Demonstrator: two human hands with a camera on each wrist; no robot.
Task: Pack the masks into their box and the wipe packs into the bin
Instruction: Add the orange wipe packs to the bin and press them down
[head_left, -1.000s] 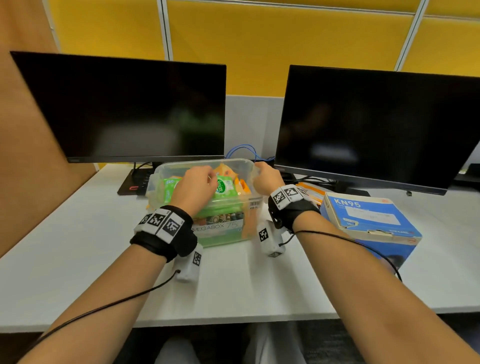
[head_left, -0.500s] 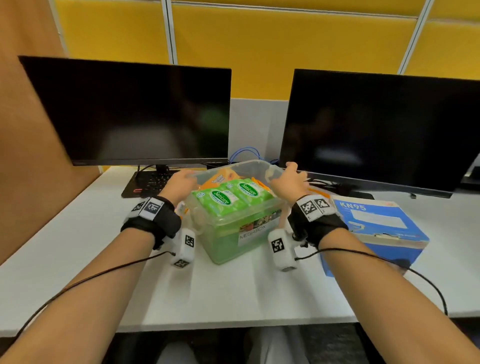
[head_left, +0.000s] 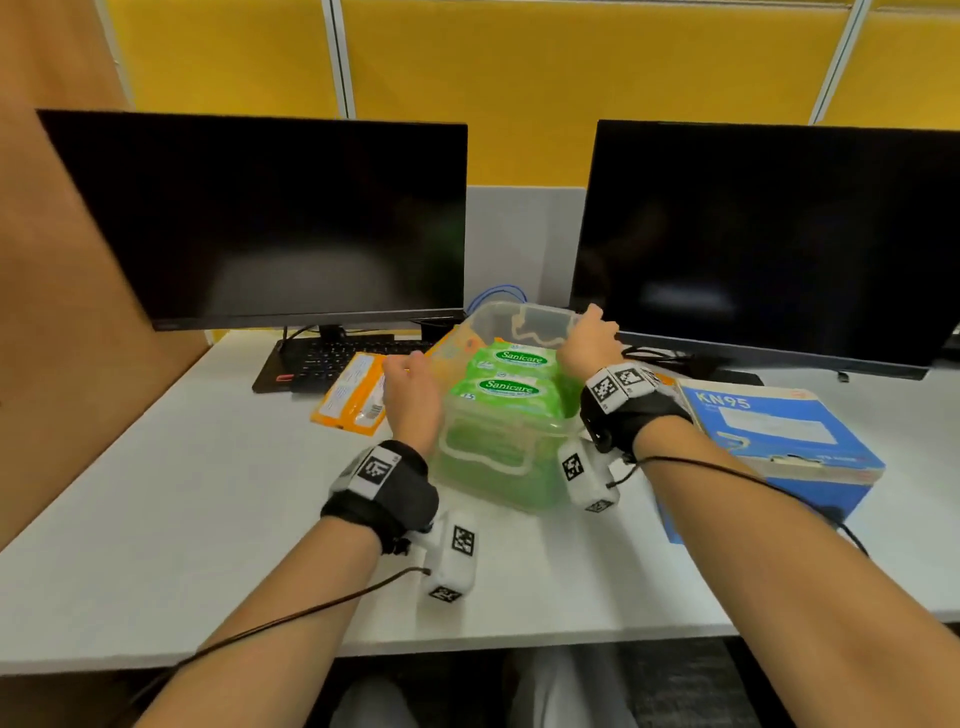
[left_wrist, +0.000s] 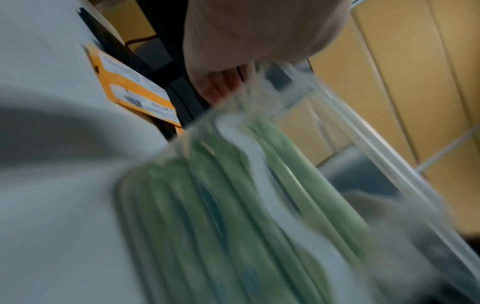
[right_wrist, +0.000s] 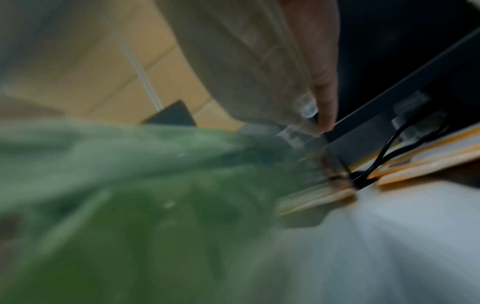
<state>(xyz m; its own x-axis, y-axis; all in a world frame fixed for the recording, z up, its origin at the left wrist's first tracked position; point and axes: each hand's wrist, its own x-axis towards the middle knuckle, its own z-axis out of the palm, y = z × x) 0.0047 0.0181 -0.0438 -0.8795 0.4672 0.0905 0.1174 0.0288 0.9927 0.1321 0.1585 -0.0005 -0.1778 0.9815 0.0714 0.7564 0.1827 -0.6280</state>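
Both hands have shifted along the clear plastic bin (head_left: 498, 457) since half a second ago, and the bin now stands turned with a short end toward the person, an orange mask packet (head_left: 349, 395) showing on the desk (head_left: 156, 519) to its left. On the near left side, the left hand (head_left: 413, 395) lies against the bin's wall with fingers curled over the rim — the left wrist view, blurred, shows fingertips (left_wrist: 221, 86) at that edge. Inside, two green Sanicare wipe packs (head_left: 511, 376) sit on top of the stack. At the far right corner, the right hand (head_left: 589, 345) grips the rim. Just right of the bin stands the blue KN95 mask box (head_left: 769, 441), closed. Behind — a keyboard (head_left: 332, 361) and two dark monitors (head_left: 270, 218).
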